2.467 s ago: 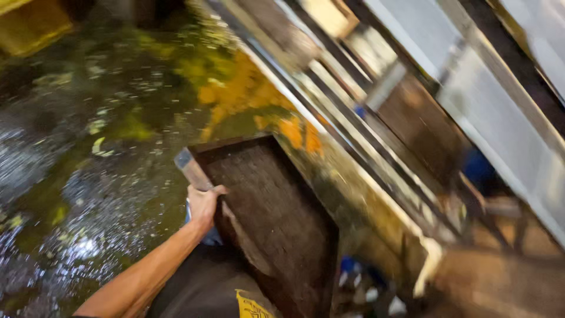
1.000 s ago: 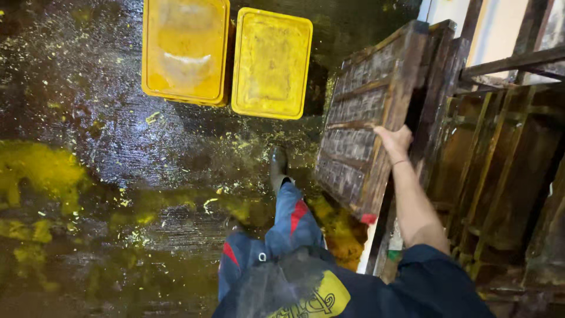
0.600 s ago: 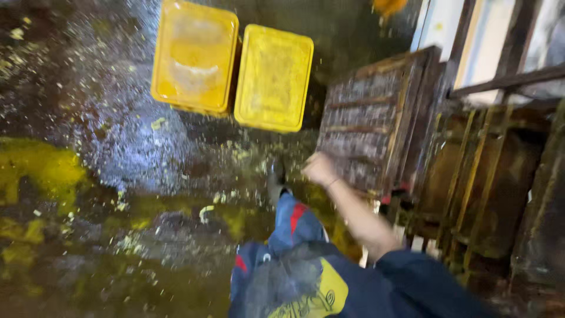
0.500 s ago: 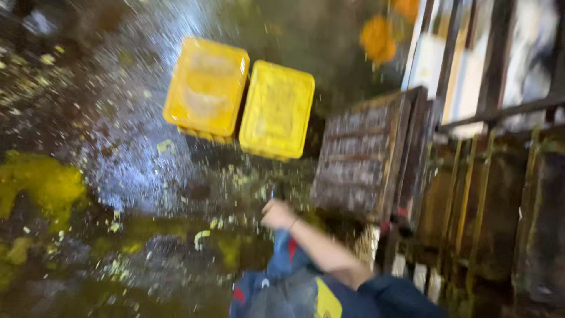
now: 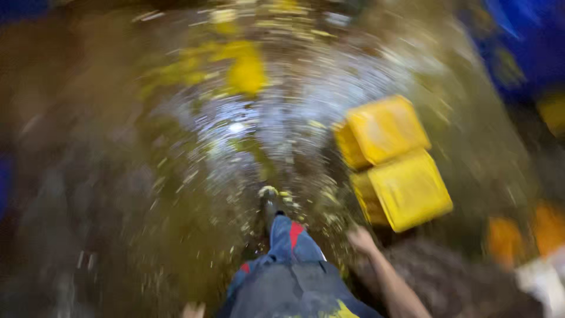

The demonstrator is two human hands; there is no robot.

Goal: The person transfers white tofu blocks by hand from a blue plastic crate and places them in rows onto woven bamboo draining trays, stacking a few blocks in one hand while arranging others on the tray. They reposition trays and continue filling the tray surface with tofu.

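The head view is heavily blurred by motion. My right hand (image 5: 360, 238) hangs free beside my leg, holding nothing, close to the nearer of two yellow plastic crates (image 5: 409, 188) that lie upturned on the wet floor. The second yellow crate (image 5: 385, 129) touches it on the far side. Only a sliver of my left hand (image 5: 193, 309) shows at the bottom edge, and its fingers cannot be made out. My leg in blue trousers with a red patch (image 5: 291, 241) ends in a dark boot (image 5: 269, 203) stepping forward.
The dark floor (image 5: 176, 176) is wet and glistening, strewn with yellow scraps and a yellow smear (image 5: 244, 70). A blue shape (image 5: 529, 41) stands at the upper right. Orange blurs (image 5: 529, 232) and a dark mass (image 5: 453, 277) sit at the lower right.
My right hand has let go of the dark wooden tray by the racks and dropped to my side. The view has swung left, so the racks are gone and the crates now lie to the right.
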